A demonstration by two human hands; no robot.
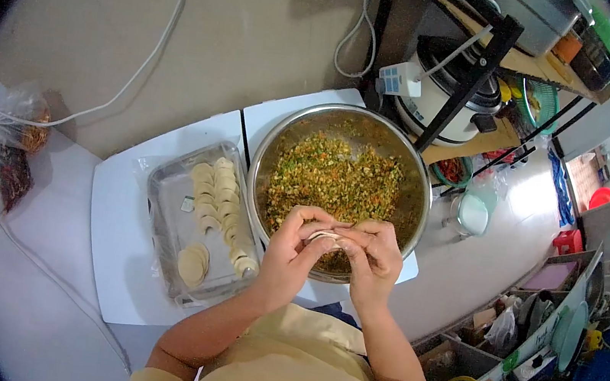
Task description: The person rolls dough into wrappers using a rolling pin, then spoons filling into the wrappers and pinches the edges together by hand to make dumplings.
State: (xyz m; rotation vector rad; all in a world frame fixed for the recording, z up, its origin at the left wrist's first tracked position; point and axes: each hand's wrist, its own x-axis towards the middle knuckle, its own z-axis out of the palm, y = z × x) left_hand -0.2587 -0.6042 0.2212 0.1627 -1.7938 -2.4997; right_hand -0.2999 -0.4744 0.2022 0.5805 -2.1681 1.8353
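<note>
Dumpling (324, 235) in hand: it is above the near part of the bowl (414, 197), its pale edge folded over. From the left, a clear bag (12, 160) is near the edge of view, well apart from the work (its contents are hard to make out). On the table (117, 243) stands a tray (166, 238). In it, overlapping rows (225, 197) of pale pieces run along the right side; they look folded, so I judge these to be the finished share, though they are too small to check one by one. Nearer the person, left of where the rows end, lies a stack (193, 264) of flat rounds, which I take for wrappers left to use. Then comes the left hand (291, 246), its fingers curled and its thumb pressing on the dumpling. The bowl, just beside the tray, holds chopped filling (334, 175) with bits of green and orange; plenty is left, more, I would guess, than that one stack could take up. The right hand (374, 261) mirrors the left, thumb and fingers closed on the same piece from the other side. Whether the edge is sealed I cannot tell, as the fingers cover most of it; I would put it at the closing stage. Further right, a cooker (426, 118) stands on a shelf (464, 84).
</note>
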